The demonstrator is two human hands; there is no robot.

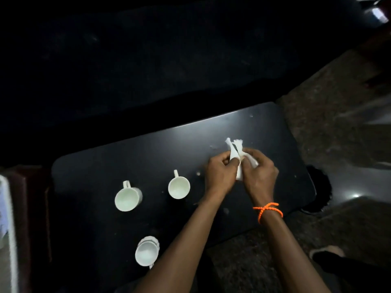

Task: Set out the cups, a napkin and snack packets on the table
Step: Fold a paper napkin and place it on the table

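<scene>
Three white cups stand on the dark table (127, 153): one cup (127, 197) at the left, a second cup (179, 186) in the middle, a third cup (147, 252) near the front edge. Both hands hold a folded white napkin (234, 150) above the table's right half. My left hand (220, 175) pinches its left side. My right hand (261, 173), with an orange cord on the wrist, grips its right side. No snack packets are visible.
A dark sofa (148, 60) runs behind the table. Speckled floor (338, 115) lies to the right. A pale blurred object (6, 229) sits at the left edge. A foot (326, 252) shows at the lower right.
</scene>
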